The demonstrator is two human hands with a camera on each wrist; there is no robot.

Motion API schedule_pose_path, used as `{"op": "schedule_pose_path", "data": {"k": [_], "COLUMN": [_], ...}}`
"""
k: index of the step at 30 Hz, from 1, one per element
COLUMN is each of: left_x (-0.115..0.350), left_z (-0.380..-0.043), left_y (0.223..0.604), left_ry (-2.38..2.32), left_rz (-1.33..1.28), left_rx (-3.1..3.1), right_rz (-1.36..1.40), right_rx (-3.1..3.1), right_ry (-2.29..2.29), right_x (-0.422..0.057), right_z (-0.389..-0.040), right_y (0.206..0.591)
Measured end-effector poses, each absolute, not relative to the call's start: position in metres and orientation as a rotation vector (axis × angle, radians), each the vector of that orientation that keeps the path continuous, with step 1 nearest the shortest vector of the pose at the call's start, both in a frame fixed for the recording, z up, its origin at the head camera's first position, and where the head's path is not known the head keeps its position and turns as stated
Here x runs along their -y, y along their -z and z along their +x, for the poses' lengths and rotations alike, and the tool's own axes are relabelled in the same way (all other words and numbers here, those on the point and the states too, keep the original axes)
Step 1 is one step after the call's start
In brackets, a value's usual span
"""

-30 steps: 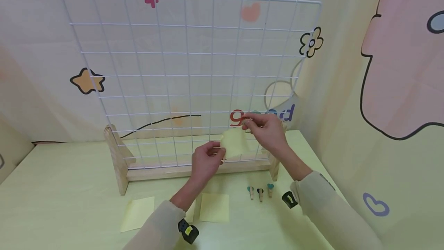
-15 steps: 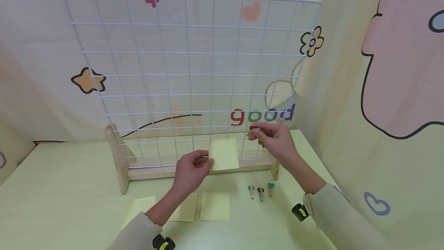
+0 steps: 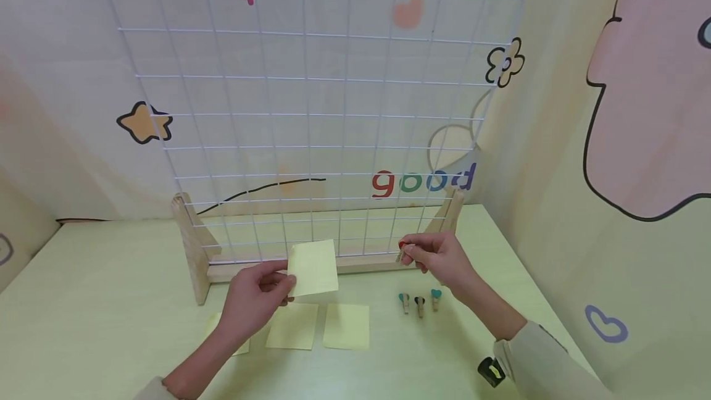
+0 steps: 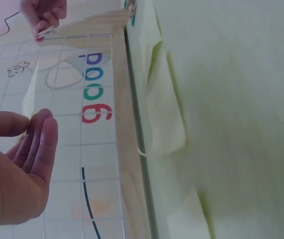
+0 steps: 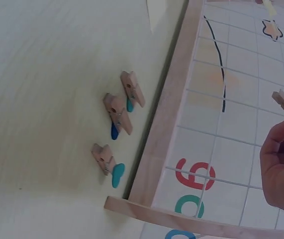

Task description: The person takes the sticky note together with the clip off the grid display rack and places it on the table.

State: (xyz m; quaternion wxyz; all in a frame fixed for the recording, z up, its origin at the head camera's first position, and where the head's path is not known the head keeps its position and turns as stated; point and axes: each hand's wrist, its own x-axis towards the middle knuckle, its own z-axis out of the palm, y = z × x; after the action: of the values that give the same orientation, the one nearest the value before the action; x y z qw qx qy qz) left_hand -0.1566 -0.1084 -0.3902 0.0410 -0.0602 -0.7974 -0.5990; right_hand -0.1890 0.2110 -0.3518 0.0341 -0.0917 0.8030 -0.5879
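My left hand (image 3: pixel 258 295) pinches a pale yellow sticky note (image 3: pixel 313 268) by its left edge, thumb in front. The note is raised before the lower part of a white wire grid (image 3: pixel 302 116); the left wrist view shows it edge-on. To the right, my right hand (image 3: pixel 441 257) pinches a small wooden clothespin (image 3: pixel 400 253) with a red decoration at its top. In the right wrist view the tip of this clothespin (image 5: pixel 281 99) pokes out past the fingers. A gap separates the clothespin from the note.
The grid stands in a wooden base (image 3: pixel 366 263). Three clothespins, one with a dark heart (image 3: pixel 419 306), lie on the table (image 3: pixel 111 276) at right. Three yellow notes lie in front, including the right one (image 3: pixel 347 326) and one partly behind the left forearm. Printed cloth walls rise behind and right.
My left hand has carried the note left and down, away from the right hand. My right hand has moved down with the clothespin, lower on the grid.
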Motion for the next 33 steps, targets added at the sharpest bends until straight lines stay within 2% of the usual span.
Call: {"op": "schedule_pose_path", "data": {"k": [19,33], "left_x": [0.152,0.164], "left_z": [-0.085,-0.07], "left_y": [0.416,0.451], "left_ry": [1.974,1.943], "left_rz": [-0.264,-0.307], "left_rx": [2.74,2.972], "right_rz": [-0.117,-0.118], "right_rx": [-2.379,-2.385], "right_ry": [1.591,1.515], "right_x": [-0.203,-0.203], "right_z": [-0.183,-0.185], "right_y": [0.407,0.427]}}
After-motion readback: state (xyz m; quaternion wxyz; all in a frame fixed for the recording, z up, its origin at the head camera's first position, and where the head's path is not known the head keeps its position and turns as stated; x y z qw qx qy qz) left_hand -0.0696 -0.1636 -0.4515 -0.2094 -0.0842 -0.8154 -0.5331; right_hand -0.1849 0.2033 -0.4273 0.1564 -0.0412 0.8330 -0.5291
